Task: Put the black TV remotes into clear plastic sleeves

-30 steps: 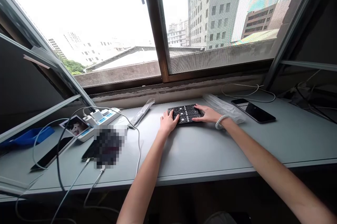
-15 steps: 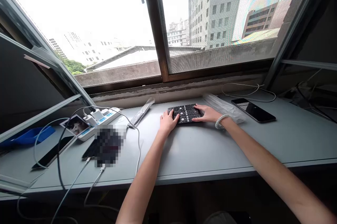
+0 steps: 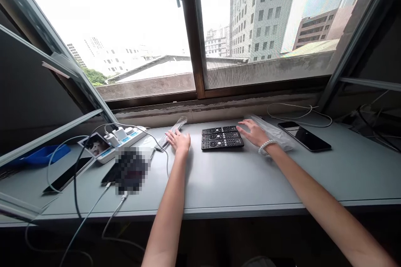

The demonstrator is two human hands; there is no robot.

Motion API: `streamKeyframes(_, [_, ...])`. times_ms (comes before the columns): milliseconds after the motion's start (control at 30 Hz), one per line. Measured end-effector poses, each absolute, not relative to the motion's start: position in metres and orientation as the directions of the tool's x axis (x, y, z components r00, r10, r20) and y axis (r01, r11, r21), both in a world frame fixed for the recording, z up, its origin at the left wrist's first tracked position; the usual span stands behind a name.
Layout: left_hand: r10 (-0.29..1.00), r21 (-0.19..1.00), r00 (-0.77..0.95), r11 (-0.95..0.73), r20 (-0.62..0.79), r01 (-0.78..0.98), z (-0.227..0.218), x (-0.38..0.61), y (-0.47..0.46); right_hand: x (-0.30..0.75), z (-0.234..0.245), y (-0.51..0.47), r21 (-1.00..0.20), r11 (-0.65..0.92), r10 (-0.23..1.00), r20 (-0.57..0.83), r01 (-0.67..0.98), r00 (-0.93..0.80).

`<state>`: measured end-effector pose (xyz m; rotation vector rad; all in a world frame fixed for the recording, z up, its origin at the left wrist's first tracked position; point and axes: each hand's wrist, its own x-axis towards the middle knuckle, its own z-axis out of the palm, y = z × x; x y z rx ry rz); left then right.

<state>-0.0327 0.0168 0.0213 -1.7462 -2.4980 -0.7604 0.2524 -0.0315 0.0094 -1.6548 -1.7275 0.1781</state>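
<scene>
Three black remote controls (image 3: 222,144) lie side by side in the middle of the desk, their buttons facing up. My right hand (image 3: 254,135), with a beaded bracelet (image 3: 267,146) on the wrist, hovers at their right end with fingers apart and holds nothing. To the left, my left hand (image 3: 179,141) lies over a remote in a clear plastic bag (image 3: 181,123), fingers stretched across it. The hand hides part of that bagged remote. Beside my right hand is a crumpled clear plastic bag (image 3: 275,135).
A black phone (image 3: 303,136) and a white cable (image 3: 291,117) lie to the right. On the left are a power strip (image 3: 133,136) with chargers, a photo card (image 3: 95,146), a blurred-out dark device (image 3: 131,171), another phone (image 3: 67,175), a blue tray (image 3: 46,154) and loose cables.
Both hands have let go of the remotes. My left hand has moved left onto the bagged remote; my right hand has lifted slightly off to the right. The view has shifted a little.
</scene>
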Motion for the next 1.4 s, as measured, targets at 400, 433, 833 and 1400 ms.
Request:
streamKeyframes(400, [0.828, 0.227, -0.506, 0.459, 0.242, 0.859, 0.015, -0.046, 0.016, 0.252, 0.012, -0.031, -0.516, 0.118, 0.833, 0.516, 0.849, 0.198])
streamKeyframes(433, [0.828, 0.227, -0.498, 0.449, 0.258, 0.864, 0.016, -0.046, 0.016, 0.252, 0.012, -0.031, -0.515, 0.119, 0.832, 0.518, 0.849, 0.198])
streamKeyframes(833, [0.831, 0.376, -0.502, 0.398, 0.239, 0.837, 0.019, -0.044, 0.016, 0.250, 0.011, -0.032, -0.516, 0.120, 0.830, 0.521, 0.848, 0.200])
streamKeyframes(1400, [0.861, 0.215, 0.106, -0.241, 0.497, 0.946, 0.040, 0.006, -0.015, 0.243, 0.029, -0.028, -0.938, 0.329, 0.897, 0.347, 0.109, 0.275])
